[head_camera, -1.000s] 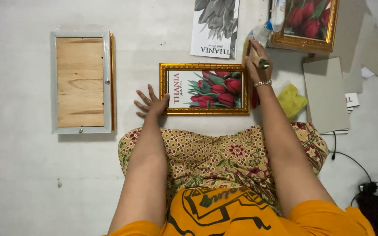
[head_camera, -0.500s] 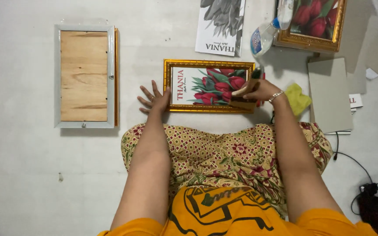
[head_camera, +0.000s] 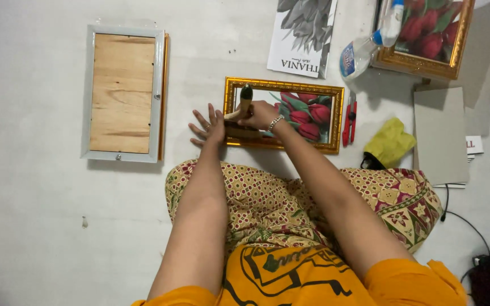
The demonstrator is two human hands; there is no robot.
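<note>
2 hands on the gold-framed tulip picture (head_camera: 307, 113), flat on the floor. Left hand (head_camera: 210, 126) spread wide, pressing the frame's left edge. Right hand (head_camera: 259, 115) gripping a small dark-tipped tool (head_camera: 245, 97) over that same end. Red pliers (head_camera: 350, 118) and yellow cloth (head_camera: 389, 141) just right of it.

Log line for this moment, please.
left hand: flat beside gold-framed tulip picture | right hand: gripping dark-tipped wooden-handled tool over frame's left end | red pliers: right of frame
</note>
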